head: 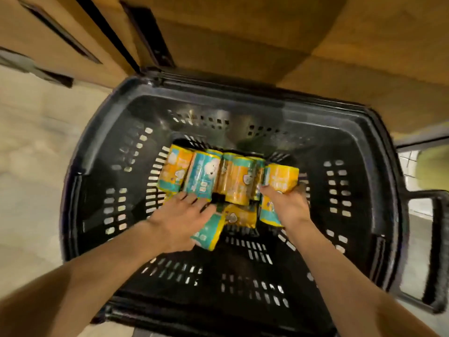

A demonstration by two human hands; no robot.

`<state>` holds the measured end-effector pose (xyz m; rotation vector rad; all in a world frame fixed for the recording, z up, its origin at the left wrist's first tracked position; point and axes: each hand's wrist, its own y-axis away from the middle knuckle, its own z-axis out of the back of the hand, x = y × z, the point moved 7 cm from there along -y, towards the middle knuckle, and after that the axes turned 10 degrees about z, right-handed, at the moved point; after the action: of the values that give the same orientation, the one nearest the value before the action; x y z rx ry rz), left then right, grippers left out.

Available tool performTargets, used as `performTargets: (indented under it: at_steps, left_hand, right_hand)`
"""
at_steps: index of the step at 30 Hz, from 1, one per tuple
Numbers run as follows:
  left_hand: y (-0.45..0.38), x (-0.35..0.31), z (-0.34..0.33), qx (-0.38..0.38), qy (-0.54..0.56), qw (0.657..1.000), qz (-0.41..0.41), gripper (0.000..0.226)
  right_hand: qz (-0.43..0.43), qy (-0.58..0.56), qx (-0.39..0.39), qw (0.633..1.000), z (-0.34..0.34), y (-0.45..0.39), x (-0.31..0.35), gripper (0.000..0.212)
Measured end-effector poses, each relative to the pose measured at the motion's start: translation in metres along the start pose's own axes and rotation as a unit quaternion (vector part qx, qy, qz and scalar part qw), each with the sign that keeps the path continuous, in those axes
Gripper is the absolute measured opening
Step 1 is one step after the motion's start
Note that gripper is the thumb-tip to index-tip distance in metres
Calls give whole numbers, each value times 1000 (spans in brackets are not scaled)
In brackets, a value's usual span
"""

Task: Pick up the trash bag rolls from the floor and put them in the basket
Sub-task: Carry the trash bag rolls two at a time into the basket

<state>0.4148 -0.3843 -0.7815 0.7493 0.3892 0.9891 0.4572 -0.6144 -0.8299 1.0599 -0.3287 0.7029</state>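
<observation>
Several orange and teal trash bag rolls (pixel 226 176) lie side by side on the bottom of the black slotted plastic basket (pixel 116 239). My left hand (pixel 181 218) is inside the basket, its fingers curled over a teal roll (pixel 209 229) near the front of the row. My right hand (pixel 288 205) grips an orange roll (pixel 281 177) at the right end of the row, low in the basket. Another roll (pixel 239 216) lies between my two hands, and a teal one (pixel 269 214) lies beside my right wrist.
The basket's handle (pixel 435 254) sticks out at the right. Brown cardboard boxes (pixel 243 37) stand right behind the basket. Light tiled floor (pixel 31 166) stretches to the left.
</observation>
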Motion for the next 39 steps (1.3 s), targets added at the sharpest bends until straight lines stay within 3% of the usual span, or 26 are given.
performTargets:
  at_steps: [4,10,20,30,34,36,39]
  left_hand:
    - [-17,5,-48,33,13,999,36,80]
    - [-35,19,-92,21,9,998,60,81]
    - [-42,20,-105,-45,14,998,46,95]
    - [-23,19,-84,-27,25,998,46,79]
    - [-7,28,-70,-12,55,996,67,61]
    - [4,31,-57,-9,61,995,75,56]
    - [25,39,-25,-27,58,994,87,56]
  right_hand:
    - [33,72,-31,996,-17,-20,-11,89]
    - [43,111,-38,992,-42,-44,-19,92]
    - [35,64,-31,997,-54,-50,-32,107]
    - [42,168,-12,985,-45,-33,-21,83]
    - [82,181,-11,980,-31,-13,3,70]
    - [112,216,15,970,-27,-2,22,67]
    - [169,291,72,939,-26,22,64,46]
